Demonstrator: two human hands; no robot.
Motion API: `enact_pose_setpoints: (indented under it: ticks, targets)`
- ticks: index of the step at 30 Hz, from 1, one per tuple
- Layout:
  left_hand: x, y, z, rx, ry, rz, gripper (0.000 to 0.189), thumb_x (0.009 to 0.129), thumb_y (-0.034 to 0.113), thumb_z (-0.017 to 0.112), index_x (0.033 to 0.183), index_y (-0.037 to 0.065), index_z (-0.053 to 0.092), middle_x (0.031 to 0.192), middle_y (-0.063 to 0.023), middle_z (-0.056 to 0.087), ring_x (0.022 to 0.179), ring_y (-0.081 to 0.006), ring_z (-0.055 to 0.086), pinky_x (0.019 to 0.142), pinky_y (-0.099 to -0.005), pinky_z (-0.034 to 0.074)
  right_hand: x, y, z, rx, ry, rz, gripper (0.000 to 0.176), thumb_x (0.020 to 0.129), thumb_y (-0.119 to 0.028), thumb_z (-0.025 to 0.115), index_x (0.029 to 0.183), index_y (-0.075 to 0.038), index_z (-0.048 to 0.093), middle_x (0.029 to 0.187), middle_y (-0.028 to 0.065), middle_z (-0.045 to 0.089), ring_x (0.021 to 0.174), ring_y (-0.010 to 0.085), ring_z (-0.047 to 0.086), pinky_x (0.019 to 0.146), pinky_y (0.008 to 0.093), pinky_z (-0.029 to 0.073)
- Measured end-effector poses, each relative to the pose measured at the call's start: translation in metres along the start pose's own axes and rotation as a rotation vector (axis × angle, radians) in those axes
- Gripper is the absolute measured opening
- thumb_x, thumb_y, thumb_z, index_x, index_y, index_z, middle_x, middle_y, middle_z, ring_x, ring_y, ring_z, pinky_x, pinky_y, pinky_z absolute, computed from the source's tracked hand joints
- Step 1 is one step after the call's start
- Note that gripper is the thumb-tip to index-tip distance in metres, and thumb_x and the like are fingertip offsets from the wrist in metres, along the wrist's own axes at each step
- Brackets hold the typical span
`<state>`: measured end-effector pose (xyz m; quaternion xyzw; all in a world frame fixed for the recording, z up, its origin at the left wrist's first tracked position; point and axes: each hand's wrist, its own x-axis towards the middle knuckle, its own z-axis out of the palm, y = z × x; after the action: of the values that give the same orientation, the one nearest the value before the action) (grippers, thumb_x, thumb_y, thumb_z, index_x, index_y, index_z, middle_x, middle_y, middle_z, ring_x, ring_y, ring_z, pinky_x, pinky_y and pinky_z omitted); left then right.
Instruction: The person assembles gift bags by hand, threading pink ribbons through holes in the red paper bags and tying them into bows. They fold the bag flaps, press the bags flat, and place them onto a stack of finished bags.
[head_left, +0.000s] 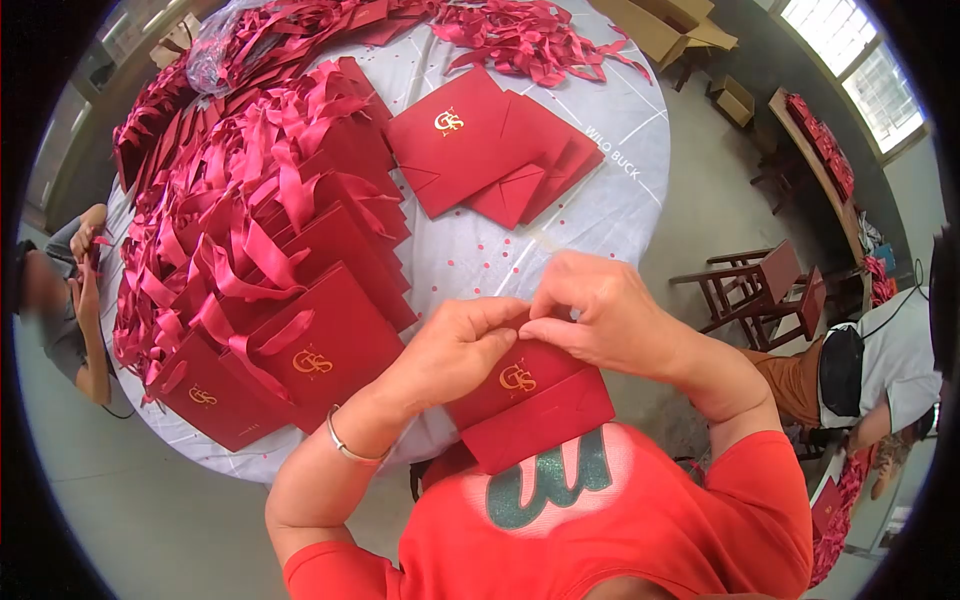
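A red paper gift bag with a gold emblem is held in front of my chest, its folded bottom toward me. My left hand is closed, pinching the bag's top edge between thumb and fingers. Right beside it, my right hand is closed too, thumb and fingertips pressed together at the same edge. Whether a ribbon is between my fingertips is hidden. Beyond my hands lie several flat red bags, partly overlapping, without visible ribbons.
Rows of red bags with pink ribbon handles crowd the left of the round cloth-covered table. A heap of loose ribbons lies at the back. One person sits at left, another at right, near wooden chairs.
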<state>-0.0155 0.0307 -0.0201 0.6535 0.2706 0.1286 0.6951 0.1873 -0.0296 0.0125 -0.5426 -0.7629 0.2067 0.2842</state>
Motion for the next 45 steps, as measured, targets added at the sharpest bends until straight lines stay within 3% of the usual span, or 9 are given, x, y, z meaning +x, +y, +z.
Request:
enact_pose_setpoints:
  ticks: [4,7,10,18,23,25,30,36,45]
  targets:
    - [-0.004,0.001,0.009,0.033,0.088,0.074,0.023,0.093,0.002,0.056,0.115,-0.004,0.062,0.096,-0.0053,0.068,0.087,-0.0068,0.06,0.077,-0.0257,0.05,0.015,0.014,-0.016,0.312,-0.128,-0.017,0.013,0.077,-0.008,0.078,0.083,-0.005,0.066,0.083,0.0034,0.065,0.07,0.0156,0.061,0.064,0.0282,0.048]
    - [-0.006,0.005,0.018,0.098,0.227,0.131,0.016,0.088,0.007,0.067,0.1,-0.003,0.062,0.08,-0.0107,0.07,0.073,-0.0112,0.065,0.065,-0.0289,0.052,0.026,0.026,-0.026,0.663,-0.364,0.26,0.012,0.091,-0.011,0.067,0.099,-0.003,0.063,0.087,0.0013,0.066,0.076,0.0053,0.058,0.065,0.0215,0.046]
    - [-0.01,0.012,0.026,0.249,0.327,0.186,0.014,0.085,0.003,0.07,0.092,0.0,0.058,0.071,-0.0007,0.064,0.068,-0.0032,0.057,0.06,-0.0218,0.046,0.045,0.024,-0.039,0.458,-0.639,0.239,0.021,0.087,-0.016,0.069,0.101,0.0,0.066,0.083,0.0041,0.068,0.074,0.0092,0.06,0.066,0.0274,0.049]
    - [-0.016,0.016,0.037,0.565,0.45,0.439,0.024,0.08,0.008,0.076,0.091,0.003,0.056,0.075,-0.0142,0.069,0.067,-0.0267,0.071,0.055,-0.0325,0.052,0.084,0.028,-0.028,0.492,-1.062,0.32,0.036,0.075,-0.021,0.078,0.107,-0.007,0.07,0.083,0.0,0.063,0.073,0.0101,0.053,0.062,0.0254,0.04]
    - [-0.016,0.015,0.041,0.568,0.447,0.444,0.025,0.078,0.008,0.078,0.09,0.003,0.056,0.075,-0.0134,0.069,0.067,-0.0257,0.071,0.055,-0.0316,0.052,0.072,0.024,-0.024,0.475,-0.972,0.47,0.033,0.071,-0.017,0.079,0.102,-0.008,0.07,0.08,-0.0002,0.062,0.072,0.0115,0.054,0.06,0.0253,0.039]
    - [-0.014,0.014,0.044,0.568,0.483,0.495,0.027,0.075,0.004,0.082,0.085,0.003,0.056,0.066,-0.0048,0.065,0.057,-0.007,0.06,0.052,-0.023,0.045,0.068,0.02,-0.023,0.457,-0.953,0.502,0.033,0.07,-0.015,0.08,0.101,-0.007,0.07,0.079,-0.0001,0.062,0.073,0.0122,0.054,0.06,0.0257,0.04]
    - [-0.014,0.01,0.036,0.428,0.467,0.341,0.022,0.08,0.001,0.077,0.086,0.002,0.056,0.065,0.0015,0.062,0.061,0.0006,0.054,0.053,-0.0183,0.043,0.057,0.011,-0.022,0.463,-0.622,0.406,0.032,0.073,-0.005,0.073,0.103,0.003,0.064,0.082,0.0053,0.068,0.072,0.0115,0.062,0.064,0.0255,0.048]
    - [-0.012,0.008,0.037,0.345,0.416,0.295,0.023,0.081,0.003,0.077,0.088,0.002,0.056,0.071,0.0008,0.065,0.066,-0.0001,0.058,0.057,-0.0176,0.045,0.075,0.034,-0.007,0.53,-0.073,0.103,0.022,0.078,-0.002,0.072,0.097,0.002,0.061,0.079,0.0054,0.066,0.073,0.0106,0.063,0.065,0.0258,0.051]
    - [-0.01,0.003,0.033,0.328,0.418,0.31,0.02,0.083,0.001,0.075,0.09,0.001,0.057,0.077,0.0009,0.066,0.071,-0.0008,0.059,0.06,-0.0172,0.047,0.07,0.044,-0.02,0.665,0.012,0.175,0.008,0.088,-0.002,0.065,0.095,0.002,0.063,0.085,0.0064,0.068,0.078,0.0111,0.064,0.071,0.026,0.053]
